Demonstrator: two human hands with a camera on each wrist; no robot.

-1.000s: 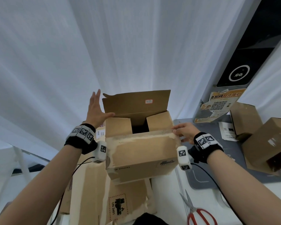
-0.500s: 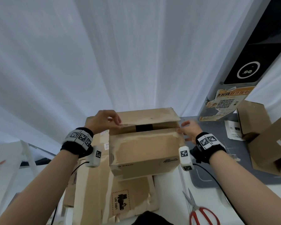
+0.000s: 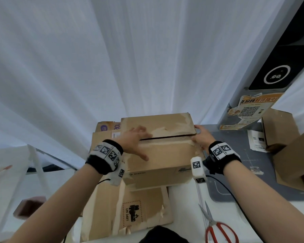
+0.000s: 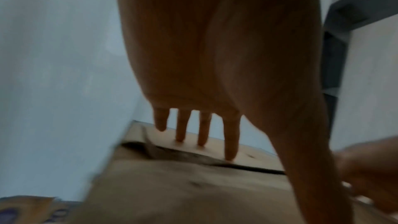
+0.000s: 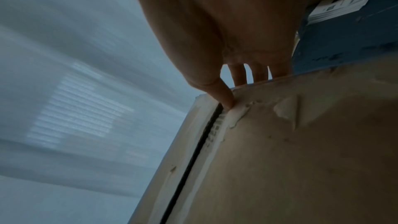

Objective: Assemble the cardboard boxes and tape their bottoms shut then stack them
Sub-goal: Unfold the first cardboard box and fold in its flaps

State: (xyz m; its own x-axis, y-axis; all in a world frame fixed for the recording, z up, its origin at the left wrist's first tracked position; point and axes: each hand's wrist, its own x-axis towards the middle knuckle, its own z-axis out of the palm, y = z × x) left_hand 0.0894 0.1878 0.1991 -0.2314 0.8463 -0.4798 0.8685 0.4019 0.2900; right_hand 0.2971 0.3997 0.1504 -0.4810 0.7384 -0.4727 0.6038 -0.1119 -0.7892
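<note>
Presently held flat: both flaps of the cardboard box [image 3: 158, 155], folded down with a narrow dark seam [image 3: 165, 138] open between them. Left hand [image 3: 133, 142] spread across the seam near the left end, fingers straight and pressing. Right hand [image 3: 201, 137] set at the right end, thumb at the seam edge, fingers extended over the corner — gripping nothing. Box rested on flattened cardboard sheets [image 3: 126, 213] lying on the white surface [image 3: 182, 199].

Likely faults, as judged:
- Flaps springing up if either hand lifted before tape went on — no tape roll was seen in any view.
- Seam left gaping or skewed from uneven pressure; torn paper patches on the flaps might weaken tape adhesion.
- Box sliding on the loose sheets beneath.

Surroundings: red-handled scissors [image 3: 219, 228] near the front right, two assembled boxes [image 3: 291, 155] on the grey mat [image 3: 235, 190] at right, printed papers [image 3: 257, 141] beside them, white curtain [image 3: 112, 67] behind. Nothing stood between hands and seam.
</note>
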